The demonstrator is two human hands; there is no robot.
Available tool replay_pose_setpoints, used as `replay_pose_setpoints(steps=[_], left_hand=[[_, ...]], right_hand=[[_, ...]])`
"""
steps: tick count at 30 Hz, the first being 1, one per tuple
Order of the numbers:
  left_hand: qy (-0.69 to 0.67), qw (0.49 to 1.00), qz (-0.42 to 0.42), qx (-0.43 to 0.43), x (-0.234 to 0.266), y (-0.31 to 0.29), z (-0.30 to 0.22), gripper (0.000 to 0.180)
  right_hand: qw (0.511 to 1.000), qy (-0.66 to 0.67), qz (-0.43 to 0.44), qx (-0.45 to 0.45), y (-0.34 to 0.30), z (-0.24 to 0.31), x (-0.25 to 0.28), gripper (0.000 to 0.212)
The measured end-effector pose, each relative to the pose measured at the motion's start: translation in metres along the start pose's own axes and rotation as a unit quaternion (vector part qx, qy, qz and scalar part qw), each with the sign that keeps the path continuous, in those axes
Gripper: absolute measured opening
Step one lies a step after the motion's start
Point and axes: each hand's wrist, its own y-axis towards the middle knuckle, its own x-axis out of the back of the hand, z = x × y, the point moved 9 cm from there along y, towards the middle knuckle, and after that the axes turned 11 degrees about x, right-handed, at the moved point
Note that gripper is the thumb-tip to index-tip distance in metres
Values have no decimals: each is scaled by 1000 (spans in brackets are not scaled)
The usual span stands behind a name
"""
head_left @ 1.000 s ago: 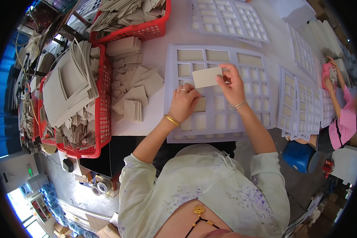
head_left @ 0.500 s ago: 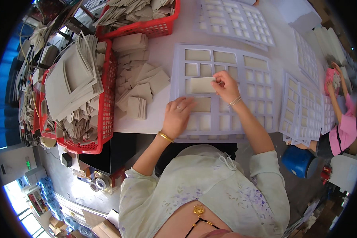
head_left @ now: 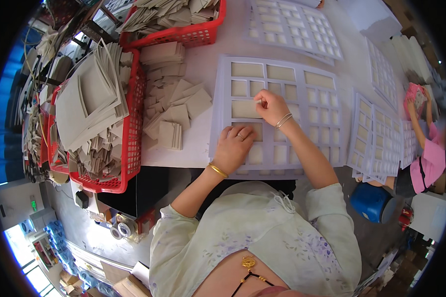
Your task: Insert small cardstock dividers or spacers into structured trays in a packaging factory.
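Note:
A white sheet (head_left: 235,74) with rows of rectangular windows lies on top of others, greyish-beige board showing in its openings. In one left-hand window sits a beige card (head_left: 244,109). My right hand (head_left: 273,108) is at this card's right end, thumb and forefinger pinched together. A small pale edge shows at the fingertips; what it belongs to is unclear. Lower down, my left hand (head_left: 233,147) rests on the sheet with outstretched fingers, their tips over the window beneath the card. It appears to hold nothing.
Left of the sheets lie loose grey card pieces (head_left: 188,101). Beyond them stand a red basket (head_left: 134,123) of card offcuts and another red basket (head_left: 193,35). More windowed sheets (head_left: 295,27) lie at the back and right. A co-worker in pink (head_left: 427,161) handles something at far right.
My right hand has moved left and down, bringing the card it held from above the sheet into the window. My left hand has slid right. At far right, the co-worker's hands have moved.

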Motion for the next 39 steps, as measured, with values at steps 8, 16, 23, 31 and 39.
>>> replay_pose_setpoints(steps=[8,16,23,31,39], left_hand=[[-11,1000,9,16,7,1,7,29],[-151,980,-116,58,68,5,53,22],[-55,938,-210,269,105,6,229,10],[64,922,-222,312,80,49,340,29],[86,918,-70,380,55,68,380,25]], right_hand=[[997,-62,-24,42,2,10,-1,17],[970,-210,43,117,-10,52,0,7],[945,-279,93,140,-8,52,-11,10],[936,-298,154,110,-6,37,-24,8],[942,-288,152,85,-4,40,-24,6]])
